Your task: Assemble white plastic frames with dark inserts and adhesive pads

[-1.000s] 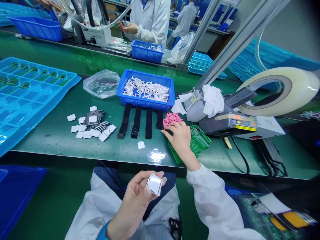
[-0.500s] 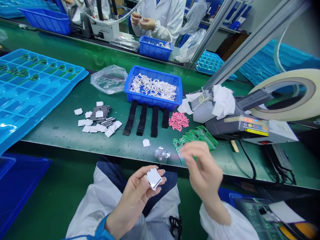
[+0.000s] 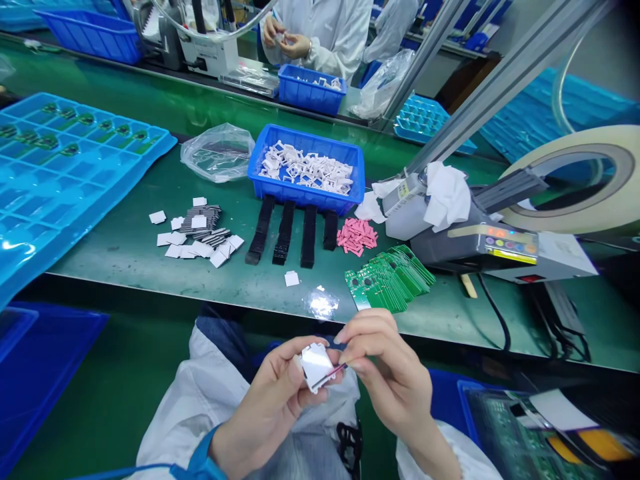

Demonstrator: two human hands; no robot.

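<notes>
My left hand (image 3: 273, 390) is closed around a small white square panel (image 3: 317, 365) seated in a white plastic frame, its glossy face turned up. My right hand (image 3: 387, 373) pinches a thin pink strip (image 3: 339, 369) with a dark edge, its end at the panel's right side. Whether the strip touches the frame is too small to tell. On the bench ahead lie a heap of pink strips (image 3: 357, 237), a fanned stack of green circuit boards (image 3: 390, 277) and a single white square (image 3: 291, 279).
A blue bin (image 3: 306, 193) holds white plastic frames; black strips (image 3: 309, 237) lie before it. White and grey squares (image 3: 203, 230) are piled to the left, near a blue compartment tray (image 3: 100, 183). At right stands a tape dispenser (image 3: 480, 247). A co-worker (image 3: 320, 33) sits opposite.
My right hand has come down and left from near the circuit boards to the panel in my left hand, bringing the pink strip to its edge. The left hand has shifted slightly right.
</notes>
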